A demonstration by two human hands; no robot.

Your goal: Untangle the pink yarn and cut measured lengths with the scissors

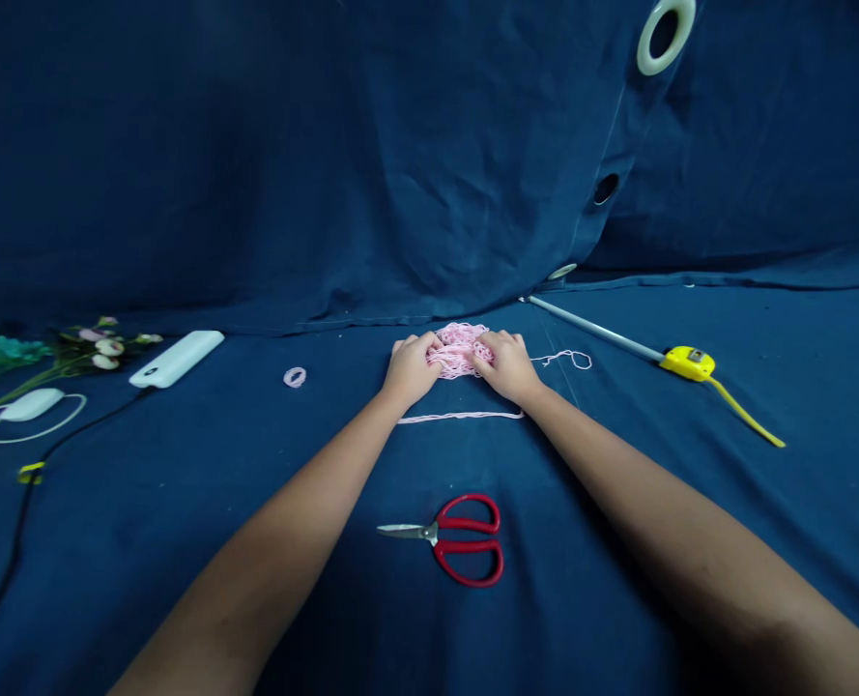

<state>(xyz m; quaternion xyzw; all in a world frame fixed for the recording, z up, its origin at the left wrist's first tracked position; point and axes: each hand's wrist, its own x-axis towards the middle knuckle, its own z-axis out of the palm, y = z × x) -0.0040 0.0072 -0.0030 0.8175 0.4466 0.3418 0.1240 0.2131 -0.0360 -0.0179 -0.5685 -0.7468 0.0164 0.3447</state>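
Note:
A loose bundle of pink yarn lies on the blue cloth in the middle of the view. My left hand grips its left side, fingers curled round the strands. On the other side my right hand is closed on the bundle, the thumb pressed into it. A loose yarn end trails out to the right of my right hand and ends in a small loop. Nearer to me, a few straight pink strands stretch sideways between my wrists. Red-handled scissors lie closer still, blades pointing left.
A small pink yarn ring sits to the left. Beyond it are a white power bank with a black cable and artificial flowers. At right are a yellow tape measure and a grey rod. A blue curtain hangs behind.

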